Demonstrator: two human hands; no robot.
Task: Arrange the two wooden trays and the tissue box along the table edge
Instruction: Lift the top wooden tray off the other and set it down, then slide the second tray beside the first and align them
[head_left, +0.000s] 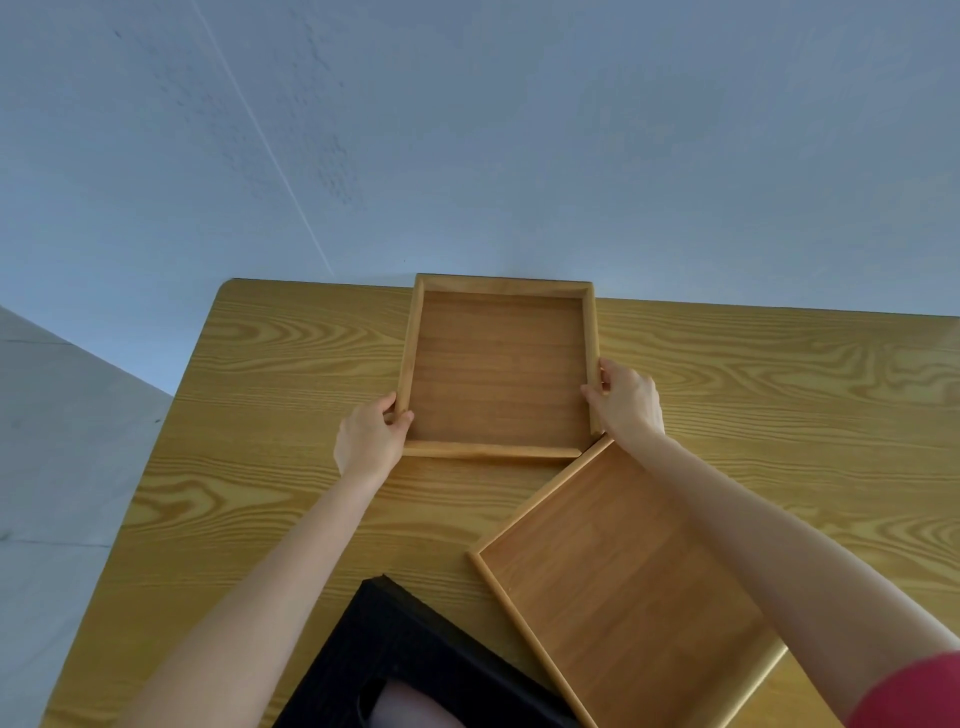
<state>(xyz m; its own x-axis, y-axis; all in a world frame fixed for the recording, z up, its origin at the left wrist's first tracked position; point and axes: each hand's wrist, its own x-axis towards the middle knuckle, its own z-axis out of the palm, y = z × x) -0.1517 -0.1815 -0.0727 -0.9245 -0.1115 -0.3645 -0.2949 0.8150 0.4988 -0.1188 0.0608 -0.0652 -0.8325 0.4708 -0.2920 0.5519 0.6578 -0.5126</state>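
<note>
1. A square wooden tray (498, 364) lies flat at the far edge of the wood-grain surface (779, 374), at 12 o'clock, with its far rim level with that edge and its sides square to it.
2. The left hand (370, 439) grips the tray's left rim near the near-left corner. The thumb is hooked over the rim to the inside and the fingers curl against the outer side.
3. The right hand (626, 400) grips the tray's right rim toward the near-right corner, thumb on the inner side and fingers wrapped round the outside.
4. A second wooden tray (618, 587) lies at about 5 o'clock, turned at an angle to the first. Its far corner is just beside the first tray's near-right corner; whether the two touch cannot be told, because the right wrist covers that spot. The right forearm crosses above this tray.
5. A black tissue box (415, 654) sits at 6 o'clock near the near edge, also askew, with a pale tissue showing through its top opening. Its right side runs close along the second tray's left rim.
6. A red sleeve (914, 691) shows on the right arm at the lower right corner.
</note>
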